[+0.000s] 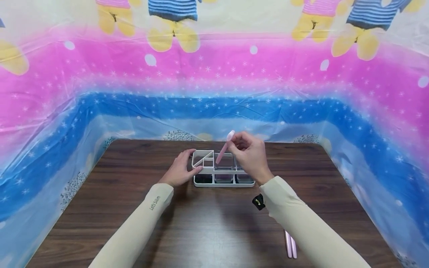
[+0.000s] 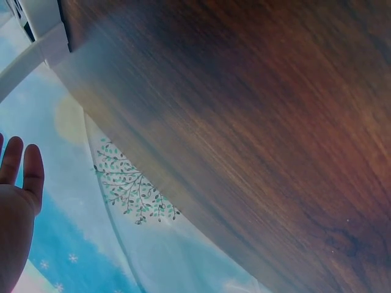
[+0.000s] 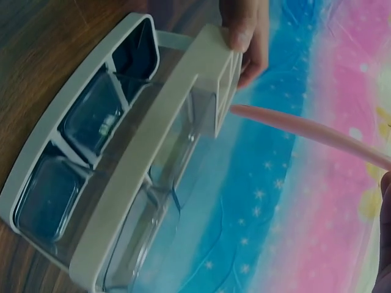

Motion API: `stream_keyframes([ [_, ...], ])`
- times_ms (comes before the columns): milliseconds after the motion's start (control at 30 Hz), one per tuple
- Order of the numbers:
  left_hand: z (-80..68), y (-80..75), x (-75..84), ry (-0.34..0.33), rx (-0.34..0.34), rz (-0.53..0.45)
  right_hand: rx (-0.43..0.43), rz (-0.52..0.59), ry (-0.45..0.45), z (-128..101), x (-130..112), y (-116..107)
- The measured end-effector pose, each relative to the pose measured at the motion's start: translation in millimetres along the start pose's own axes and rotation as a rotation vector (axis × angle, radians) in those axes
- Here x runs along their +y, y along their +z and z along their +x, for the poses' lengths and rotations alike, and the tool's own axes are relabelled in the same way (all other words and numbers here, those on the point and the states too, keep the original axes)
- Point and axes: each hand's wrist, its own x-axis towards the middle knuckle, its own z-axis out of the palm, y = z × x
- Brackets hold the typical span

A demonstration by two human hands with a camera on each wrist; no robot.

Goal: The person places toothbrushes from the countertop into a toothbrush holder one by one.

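The right hand (image 1: pixel 249 154) pinched a pink toothbrush (image 1: pixel 223 148) between thumb and fingertips, its grip clamped on the upper end, so that the handle slanted down and to the left with its lower tip inside one of the rear compartments of a white organizer (image 1: pixel 214 174). In the right wrist view the pink handle (image 3: pixel 305 131) ran in from the right edge and ended just beside the raised white divider (image 3: pixel 201 79) of the organizer (image 3: pixel 73 152).

The left hand (image 1: pixel 181 169) held the organizer's left end, thumb along the near side and fingers curled over the far corner; its grip was clamped on the frame. The right wrist view showed those fingers (image 3: pixel 247 33) gripping the divider's top. In the left wrist view only the edge of the palm (image 2: pixel 15 201) and a corner of the organizer (image 2: pixel 43 30) appeared.

The organizer stood on a dark wood-grain table (image 1: pixel 214 230), with clear-walled compartments in the front row and taller ones behind. Two more pink toothbrushes (image 1: pixel 290 245) lay side by side on the table near the front edge, just left of the right sleeve (image 1: pixel 308 227). A printed plastic sheet (image 1: pixel 214 74) in pink and blue bands surrounded the table.
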Motion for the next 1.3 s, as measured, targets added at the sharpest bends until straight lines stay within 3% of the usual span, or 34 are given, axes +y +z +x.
stream_keyframes([
  [233,-0.4,-1.1,1.4,-0.021,-0.005,0.001,-0.013,0.022,-0.014,-1.4,3.4,18.5],
  [400,1.3,0.3,-0.1,0.013,0.011,0.008,-0.020,0.008,0.020,-3.2,3.3,27.9],
  [600,1.8,-0.2,-1.1,0.032,0.008,0.012,-0.043,-0.006,0.020,-3.5,-5.5,34.1],
  [700,1.7,-0.1,-2.0,0.035,0.004,0.014,-0.060,0.002,0.020,-4.1,6.5,38.1],
  [1300,0.2,-1.1,-2.6,0.052,0.005,-0.001,-0.120,-0.055,0.043,-8.6,17.1,47.2],
])
